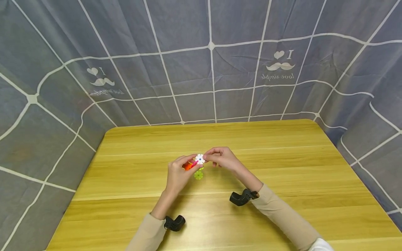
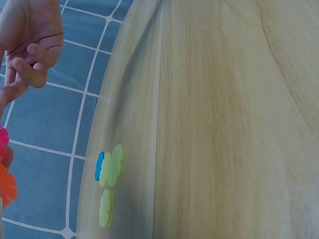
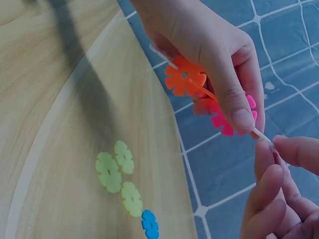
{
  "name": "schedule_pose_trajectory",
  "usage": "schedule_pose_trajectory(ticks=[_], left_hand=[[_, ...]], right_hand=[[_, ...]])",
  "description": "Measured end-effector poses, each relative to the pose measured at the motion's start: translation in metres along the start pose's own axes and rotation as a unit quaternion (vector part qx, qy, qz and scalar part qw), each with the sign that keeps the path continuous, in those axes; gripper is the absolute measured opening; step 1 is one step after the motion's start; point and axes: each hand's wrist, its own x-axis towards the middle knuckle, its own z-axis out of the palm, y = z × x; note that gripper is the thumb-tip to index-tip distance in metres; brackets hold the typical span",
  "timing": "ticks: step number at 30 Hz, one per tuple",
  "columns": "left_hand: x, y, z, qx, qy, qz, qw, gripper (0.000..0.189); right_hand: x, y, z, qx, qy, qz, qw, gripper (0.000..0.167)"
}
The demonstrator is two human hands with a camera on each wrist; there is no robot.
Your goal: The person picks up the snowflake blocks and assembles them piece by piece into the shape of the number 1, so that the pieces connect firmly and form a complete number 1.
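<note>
My left hand [image 1: 177, 176] grips a joined chain of notched plastic discs. In the right wrist view an orange disc [image 3: 175, 79] shows beside its fingers, and a pink disc [image 3: 225, 127] lies under its thumb. Slotted in edge-on past the orange one is a white disc [image 3: 162, 56]. At the chain's other end, my right hand [image 1: 224, 158] pinches another white disc [image 1: 201, 162] between thumb and fingertips, right at the pink one. Both hands are above the wooden table, fingertips close together.
Several yellow-green discs [image 3: 108, 172] and a blue disc [image 3: 150, 224] lie on the wooden table [image 1: 132, 174] below the hands. A grey curtain [image 1: 188, 76] with white lines hangs behind the table. Each wrist wears a black camera mount [image 1: 240, 198].
</note>
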Motion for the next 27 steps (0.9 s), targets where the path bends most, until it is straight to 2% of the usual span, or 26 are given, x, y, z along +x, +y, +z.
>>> schedule_pose_trajectory(ticks=[9,13,27], left_hand=[[-0.003,-0.006,-0.007,-0.001,0.015,-0.013,0.9998,0.035],[-0.003,-0.008,-0.009,-0.006,0.022,-0.02,0.9996,0.036],[-0.005,-0.01,-0.015,-0.011,0.021,-0.032,0.9992,0.034]], right_hand=[[0.006,0.004,-0.002,-0.016,-0.002,-0.014,0.9998,0.025],[0.011,0.008,-0.003,-0.027,0.005,-0.004,0.9996,0.027],[0.041,0.038,-0.001,-0.139,0.031,0.003,0.9898,0.02]])
